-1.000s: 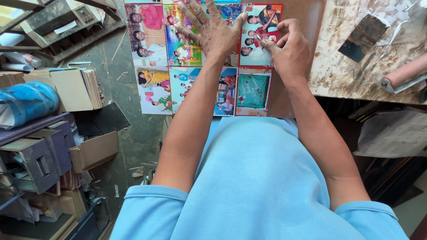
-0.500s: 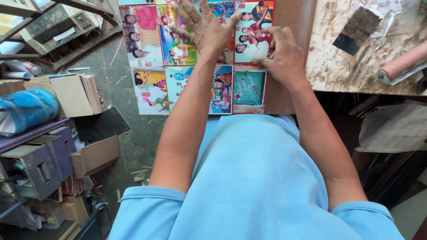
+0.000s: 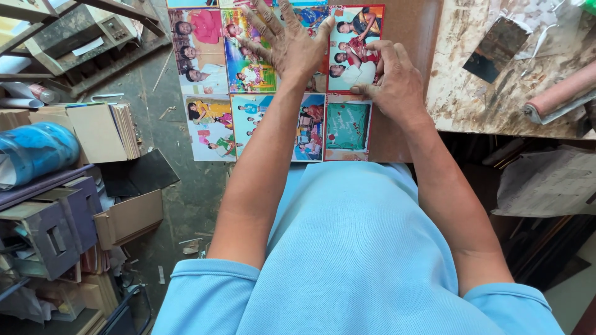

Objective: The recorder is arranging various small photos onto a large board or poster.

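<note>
head view | left hand (image 3: 292, 46) spread flat, fingers apart, pressing photo collage (image 3: 273, 118) on brown board (image 3: 406, 37) | right hand (image 3: 394, 80) curled, fingertips pinching edge of top-right photo (image 3: 354, 43) | roller (image 3: 559, 96) far right on surface (image 3: 459, 87) | risk: photo likely skewing or creasing if pressed unevenly

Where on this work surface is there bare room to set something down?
A bare brown strip of board runs between the photos and the stained table, above the right hand. Some table shows between the dark sheet and the roller. The photos, under the left hand, fill the rest.
</note>
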